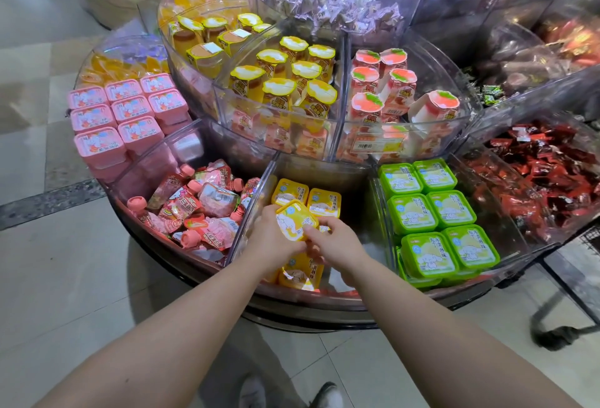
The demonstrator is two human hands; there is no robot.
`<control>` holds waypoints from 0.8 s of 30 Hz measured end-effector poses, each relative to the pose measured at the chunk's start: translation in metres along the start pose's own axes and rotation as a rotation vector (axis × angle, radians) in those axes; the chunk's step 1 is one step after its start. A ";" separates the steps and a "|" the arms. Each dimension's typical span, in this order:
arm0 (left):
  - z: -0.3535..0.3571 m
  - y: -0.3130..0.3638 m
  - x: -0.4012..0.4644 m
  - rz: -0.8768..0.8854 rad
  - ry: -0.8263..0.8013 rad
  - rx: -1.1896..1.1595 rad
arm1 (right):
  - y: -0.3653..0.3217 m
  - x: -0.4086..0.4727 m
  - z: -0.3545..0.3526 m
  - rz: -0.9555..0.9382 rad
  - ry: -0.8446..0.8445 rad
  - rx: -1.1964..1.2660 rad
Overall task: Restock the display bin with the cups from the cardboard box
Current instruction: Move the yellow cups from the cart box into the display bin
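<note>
While both the left hand [276, 239] and right hand [334, 242] grip the yellow cup [293, 220] over the display bin [250, 213], it should go down flat, lid up, just in front of the two yellow cups at the back [306, 198].

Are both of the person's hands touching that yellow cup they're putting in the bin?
Touching. The head view shows the left hand gripping the yellow cup from its left, and right hand fingertips on its lower right edge.
</note>
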State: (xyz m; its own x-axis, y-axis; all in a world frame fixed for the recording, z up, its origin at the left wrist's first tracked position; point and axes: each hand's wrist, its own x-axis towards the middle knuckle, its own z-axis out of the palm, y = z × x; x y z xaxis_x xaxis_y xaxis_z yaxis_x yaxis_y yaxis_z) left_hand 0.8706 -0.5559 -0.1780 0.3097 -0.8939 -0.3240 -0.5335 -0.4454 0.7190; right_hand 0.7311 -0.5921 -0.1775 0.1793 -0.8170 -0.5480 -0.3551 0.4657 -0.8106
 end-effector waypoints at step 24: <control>-0.014 -0.034 0.002 0.457 0.311 0.494 | -0.025 0.061 0.020 -0.070 0.108 -0.014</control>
State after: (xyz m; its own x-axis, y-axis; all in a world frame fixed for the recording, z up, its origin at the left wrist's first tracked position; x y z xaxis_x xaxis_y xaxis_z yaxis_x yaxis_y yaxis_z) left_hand 0.9008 -0.5419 -0.1945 0.1413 -0.9729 0.1832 -0.9319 -0.0682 0.3563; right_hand 0.7693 -0.6470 -0.1946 0.1043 -0.8797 -0.4640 -0.3577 0.4021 -0.8428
